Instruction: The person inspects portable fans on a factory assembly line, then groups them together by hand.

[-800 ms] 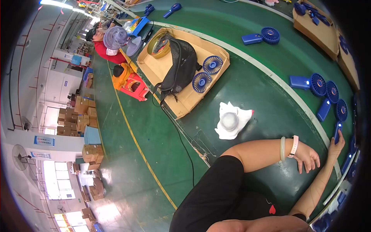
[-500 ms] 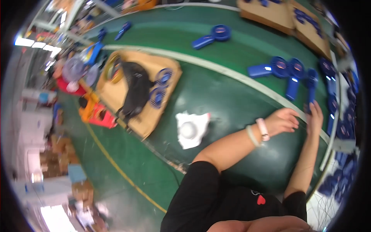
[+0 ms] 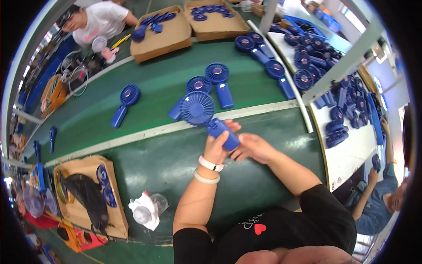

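I see the blue handheld fan (image 3: 206, 116) a little above the centre of the frame, held over the green surface (image 3: 167, 163). My left hand (image 3: 218, 147) is clenched around its handle from below, with the round head of the fan pointing to the upper left. My right hand (image 3: 252, 147) touches the lower end of the handle with the fingers half curled; I cannot tell if it really grasps it or only rests on it.

The main risk, I judge, is that the fan slips. Only the handle is held, and the heavy head hangs free, so a loose left grip could let it tilt and fall onto the surface. Just above it lie two other blue fans (image 3: 211, 83), near enough that a wide swing of the head could knock them. If the right hand pulls or presses at the handle end while the left one is not firm, the fan could twist out.

A clear plastic cup with white paper (image 3: 147, 211) stands at the lower left, well apart, so it is not in danger.
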`<state>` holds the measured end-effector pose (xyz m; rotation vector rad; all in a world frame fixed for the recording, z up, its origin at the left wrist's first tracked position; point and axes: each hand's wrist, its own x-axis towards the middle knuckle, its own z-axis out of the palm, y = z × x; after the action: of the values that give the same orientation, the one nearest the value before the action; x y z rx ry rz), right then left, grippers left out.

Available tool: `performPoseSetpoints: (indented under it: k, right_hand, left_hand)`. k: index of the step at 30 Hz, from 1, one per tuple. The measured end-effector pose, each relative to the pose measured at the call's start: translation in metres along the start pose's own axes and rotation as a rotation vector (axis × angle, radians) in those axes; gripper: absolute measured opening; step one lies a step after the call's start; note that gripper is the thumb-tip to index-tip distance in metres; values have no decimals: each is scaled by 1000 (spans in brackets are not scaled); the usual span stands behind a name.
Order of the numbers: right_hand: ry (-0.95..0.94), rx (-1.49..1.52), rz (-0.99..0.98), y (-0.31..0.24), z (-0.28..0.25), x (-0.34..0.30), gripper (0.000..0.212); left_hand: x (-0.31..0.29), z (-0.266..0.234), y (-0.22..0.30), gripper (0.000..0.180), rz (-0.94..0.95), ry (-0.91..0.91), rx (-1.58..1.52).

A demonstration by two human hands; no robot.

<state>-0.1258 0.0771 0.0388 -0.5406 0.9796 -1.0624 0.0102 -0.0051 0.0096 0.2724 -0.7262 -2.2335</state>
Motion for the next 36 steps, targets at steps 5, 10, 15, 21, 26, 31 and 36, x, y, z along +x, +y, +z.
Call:
performPoseSetpoints:
  k: [5, 10, 15, 21, 26, 31, 36]
  right_hand:
    - [-218, -207, 185, 3, -14, -4, 29]
    - [775, -1289, -821, -51, -50, 39, 34]
    - [461, -1324, -737, -52, -41, 64, 42]
    - [721, -1588, -702, -55, -46, 96, 38]
    - [868, -1146, -624, -64, -90, 99, 47]
    - [233, 184, -416, -56, -72, 58, 52]
    - [-38, 348, -362, -38, -61, 32, 64]
  left_hand:
    - [1, 4, 0, 40, 73, 57, -36]
    - [-1, -7, 0, 58, -39, -163, -124]
    - [3, -2, 3, 70, -112, -142, -218]
    - [0, -4, 9, 61, -166, -60, -163]
    - [1, -2, 1, 52, -57, -110, 78]
    - [-1, 8, -4, 42, -37, 121, 227]
    - [0, 7, -5, 39, -10, 114, 233]
